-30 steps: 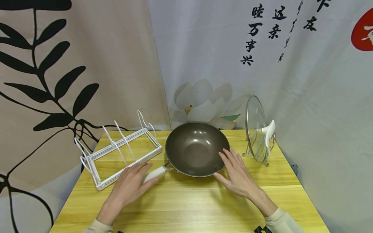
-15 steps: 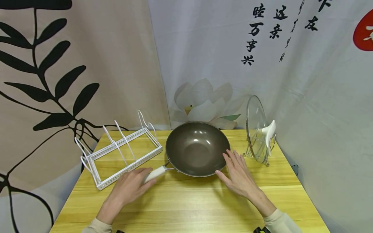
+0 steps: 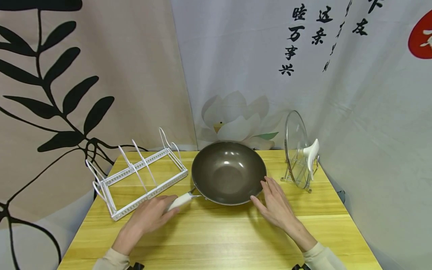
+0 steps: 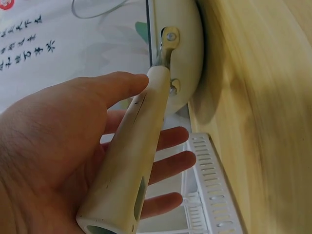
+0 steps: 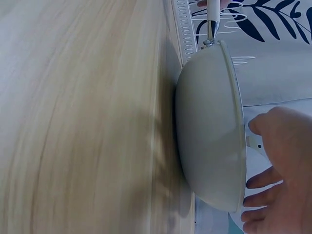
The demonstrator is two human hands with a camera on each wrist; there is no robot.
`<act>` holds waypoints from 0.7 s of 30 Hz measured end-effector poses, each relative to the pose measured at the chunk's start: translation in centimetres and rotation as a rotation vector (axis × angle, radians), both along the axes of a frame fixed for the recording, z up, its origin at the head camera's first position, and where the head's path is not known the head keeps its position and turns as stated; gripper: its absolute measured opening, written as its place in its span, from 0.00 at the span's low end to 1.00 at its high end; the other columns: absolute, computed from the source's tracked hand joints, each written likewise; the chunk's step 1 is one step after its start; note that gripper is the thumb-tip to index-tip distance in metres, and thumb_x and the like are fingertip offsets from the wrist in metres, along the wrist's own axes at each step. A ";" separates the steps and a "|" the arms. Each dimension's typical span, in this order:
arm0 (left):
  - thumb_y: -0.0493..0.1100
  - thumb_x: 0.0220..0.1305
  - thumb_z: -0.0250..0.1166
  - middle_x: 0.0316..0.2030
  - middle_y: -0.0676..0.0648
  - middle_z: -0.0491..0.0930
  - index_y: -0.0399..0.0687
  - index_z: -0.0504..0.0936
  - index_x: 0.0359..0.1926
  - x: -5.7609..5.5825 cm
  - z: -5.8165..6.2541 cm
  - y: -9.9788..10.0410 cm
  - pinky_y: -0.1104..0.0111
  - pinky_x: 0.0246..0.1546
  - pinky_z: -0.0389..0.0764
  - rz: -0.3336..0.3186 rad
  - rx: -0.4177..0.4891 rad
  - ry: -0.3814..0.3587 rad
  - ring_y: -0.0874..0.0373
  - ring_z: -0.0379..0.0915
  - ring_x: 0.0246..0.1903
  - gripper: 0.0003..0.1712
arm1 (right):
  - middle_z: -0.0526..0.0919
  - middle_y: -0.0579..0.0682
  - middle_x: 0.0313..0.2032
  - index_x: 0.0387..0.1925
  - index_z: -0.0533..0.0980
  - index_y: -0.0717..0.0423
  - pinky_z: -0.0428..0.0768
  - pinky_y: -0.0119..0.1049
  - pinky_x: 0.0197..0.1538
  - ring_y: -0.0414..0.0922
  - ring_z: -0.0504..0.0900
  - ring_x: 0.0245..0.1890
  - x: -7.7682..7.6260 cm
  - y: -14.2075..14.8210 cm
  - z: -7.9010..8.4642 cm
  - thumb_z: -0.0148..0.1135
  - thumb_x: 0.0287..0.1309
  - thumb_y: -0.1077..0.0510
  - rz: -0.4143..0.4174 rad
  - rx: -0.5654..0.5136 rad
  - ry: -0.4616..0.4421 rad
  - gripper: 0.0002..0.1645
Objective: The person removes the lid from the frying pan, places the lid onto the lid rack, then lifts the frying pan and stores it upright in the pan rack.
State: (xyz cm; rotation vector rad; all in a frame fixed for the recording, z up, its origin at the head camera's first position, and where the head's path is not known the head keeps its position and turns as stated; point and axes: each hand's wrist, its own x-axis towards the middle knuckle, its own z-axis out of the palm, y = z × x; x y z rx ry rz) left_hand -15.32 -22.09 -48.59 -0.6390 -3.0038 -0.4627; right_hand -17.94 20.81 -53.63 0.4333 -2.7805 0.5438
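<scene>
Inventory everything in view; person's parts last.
Deep round pan: one, brown inside, white-handled, mid-table.
Slotted wire rack: one, white, table's left.
Metal wire stand: one, silver, table's right.
Round glass lid: one, clear, white-handled, in the stand.
Wooden table: one, yellow, beneath.
Printed cloth panels: two or more, beige, grey, behind.
Blocky devices: two, black, head view's lower edge.
Left hand: one, bare, at the pan's handle.
Right hand: one, bare, at the pan's right.
Sleeves: two, cream, below both hands.

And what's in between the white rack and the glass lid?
The brown pan sits between the white rack and the glass lid, with some bare table on either side. The head view shows that.
</scene>
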 end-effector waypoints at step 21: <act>0.49 0.74 0.64 0.20 0.62 0.71 0.57 0.82 0.39 -1.2 0.8 -0.2 0.75 0.20 0.69 -0.093 0.102 -0.187 0.70 0.63 0.18 0.04 | 0.70 0.70 0.71 0.62 0.73 0.73 0.73 0.61 0.71 0.66 0.71 0.71 0.0 -0.8 -0.4 0.64 0.67 0.37 -0.058 -0.044 0.064 0.44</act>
